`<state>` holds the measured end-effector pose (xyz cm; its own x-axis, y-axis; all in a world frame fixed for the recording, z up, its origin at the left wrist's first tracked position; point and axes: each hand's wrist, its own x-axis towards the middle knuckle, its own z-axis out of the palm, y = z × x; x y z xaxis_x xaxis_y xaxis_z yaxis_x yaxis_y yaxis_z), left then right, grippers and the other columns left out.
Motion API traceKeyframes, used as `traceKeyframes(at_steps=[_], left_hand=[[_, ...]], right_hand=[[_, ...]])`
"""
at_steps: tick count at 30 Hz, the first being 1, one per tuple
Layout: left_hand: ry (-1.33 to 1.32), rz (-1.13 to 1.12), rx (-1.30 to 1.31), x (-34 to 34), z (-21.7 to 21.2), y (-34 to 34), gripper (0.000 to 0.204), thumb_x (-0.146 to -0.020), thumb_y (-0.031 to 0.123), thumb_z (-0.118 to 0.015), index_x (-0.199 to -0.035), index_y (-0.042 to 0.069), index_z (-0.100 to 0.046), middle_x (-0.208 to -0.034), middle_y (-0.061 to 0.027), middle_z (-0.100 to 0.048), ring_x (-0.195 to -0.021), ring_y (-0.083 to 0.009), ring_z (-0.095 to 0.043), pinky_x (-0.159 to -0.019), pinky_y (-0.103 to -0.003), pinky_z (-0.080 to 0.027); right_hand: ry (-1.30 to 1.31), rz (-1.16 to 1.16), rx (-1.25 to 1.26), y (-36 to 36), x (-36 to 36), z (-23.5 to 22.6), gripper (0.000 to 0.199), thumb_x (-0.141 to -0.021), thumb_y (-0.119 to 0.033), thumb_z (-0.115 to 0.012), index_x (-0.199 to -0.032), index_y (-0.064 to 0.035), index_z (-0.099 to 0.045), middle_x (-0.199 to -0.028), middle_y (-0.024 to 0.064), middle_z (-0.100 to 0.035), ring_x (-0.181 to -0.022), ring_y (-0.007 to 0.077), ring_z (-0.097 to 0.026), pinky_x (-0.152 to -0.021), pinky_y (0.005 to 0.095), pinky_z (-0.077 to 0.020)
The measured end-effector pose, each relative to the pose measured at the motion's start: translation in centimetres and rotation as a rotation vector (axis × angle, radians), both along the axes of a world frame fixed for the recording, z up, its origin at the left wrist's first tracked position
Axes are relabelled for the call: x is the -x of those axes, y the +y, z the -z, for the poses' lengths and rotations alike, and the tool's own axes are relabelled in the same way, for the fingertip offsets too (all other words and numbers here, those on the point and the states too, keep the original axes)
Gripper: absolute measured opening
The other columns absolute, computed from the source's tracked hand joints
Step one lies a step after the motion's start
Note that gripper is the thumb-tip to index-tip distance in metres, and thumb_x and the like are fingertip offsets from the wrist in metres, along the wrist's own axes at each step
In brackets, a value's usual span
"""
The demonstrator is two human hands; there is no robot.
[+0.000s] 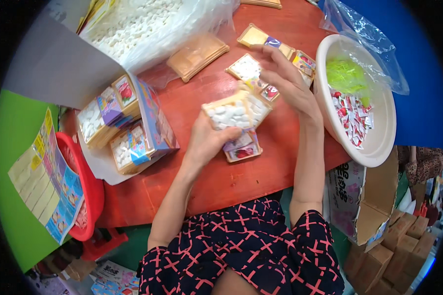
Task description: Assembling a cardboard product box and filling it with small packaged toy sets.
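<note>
My left hand (205,140) is closed on a shallow tan tray of white candies (227,114), its thumb over the near edge. Beneath and beside that tray, another filled tray with a printed picture panel (243,151) shows in part; I cannot tell whether the hand grips it too. My right hand (294,87) hovers to the right with its fingers stretched out and apart, over a few more trays. One of these, a tray of white pieces (245,67), lies just left of its fingers. Farther back sits a tray with a purple band (266,40).
A white bin (321,73) with small packets and green strips stands right. At left, an open display box (157,118) holds filled trays, beside a red basin (97,196) and printed sheets (54,174). Empty tan trays (198,55) and a plastic bag of white candies (138,29) lie farther back.
</note>
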<state>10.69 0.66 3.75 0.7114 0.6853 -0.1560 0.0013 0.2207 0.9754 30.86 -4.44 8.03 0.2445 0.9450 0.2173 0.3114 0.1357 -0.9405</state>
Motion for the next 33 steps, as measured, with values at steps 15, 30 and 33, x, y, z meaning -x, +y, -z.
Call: traceKeyframes(at_steps=[15, 30, 33], left_hand=[[-0.271, -0.117, 0.284, -1.7, 0.3, 1.7, 0.044, -0.073, 0.007, -0.071, -0.113, 0.000, -0.052, -0.102, -0.0092, -0.062, -0.090, -0.0158, -0.060, -0.079, -0.029, -0.049], [-0.318, -0.194, 0.446, 1.7, 0.5, 0.5, 0.053, -0.072, 0.005, -0.069, -0.119, -0.003, -0.046, -0.109, -0.0114, -0.059, -0.097, -0.0191, -0.059, -0.086, -0.031, -0.047], [-0.333, -0.189, 0.489, 1.8, 1.3, 0.8, 0.053, -0.073, 0.005, -0.068, -0.120, -0.003, -0.045, -0.109, -0.0108, -0.059, -0.097, -0.0185, -0.059, -0.087, -0.031, -0.046]], right_hand=[[0.720, 0.141, 0.184, 0.9, 4.8, 4.9, 0.030, -0.085, -0.008, -0.054, -0.113, 0.0017, -0.053, -0.101, 0.0071, -0.062, -0.095, 0.0127, -0.057, -0.083, 0.0266, -0.0460], [-1.011, 0.483, 0.420, 6.8, -2.9, 4.2, 0.048, -0.074, -0.021, -0.067, -0.112, -0.0014, -0.045, -0.086, 0.0238, -0.062, -0.081, 0.0397, -0.060, -0.071, 0.0482, -0.0477], [-1.049, 0.474, 0.374, 6.0, -1.7, 3.6, 0.039, -0.081, -0.019, -0.059, -0.112, 0.0002, -0.044, -0.081, 0.0247, -0.061, -0.074, 0.0393, -0.060, -0.063, 0.0467, -0.0490]])
